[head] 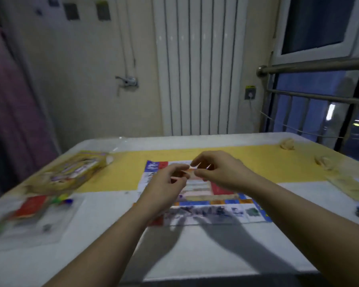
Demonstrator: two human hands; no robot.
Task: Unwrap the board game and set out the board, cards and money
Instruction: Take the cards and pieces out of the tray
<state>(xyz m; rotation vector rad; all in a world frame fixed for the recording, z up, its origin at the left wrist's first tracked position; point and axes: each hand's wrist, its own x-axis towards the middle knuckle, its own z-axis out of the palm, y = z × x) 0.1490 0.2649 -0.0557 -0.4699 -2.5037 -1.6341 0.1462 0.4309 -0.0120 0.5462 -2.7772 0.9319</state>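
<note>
Board (216, 212) laid mid-bench; left hand (166, 187) and right hand (220, 172) fingers pinch a paper slip (192, 174), likely money; red cards (32, 206) still packed, left edge.

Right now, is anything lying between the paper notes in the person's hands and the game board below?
Nothing visible does. The left hand and right hand pinch the paper notes above the game board, whose middle already holds rows of notes.
</note>
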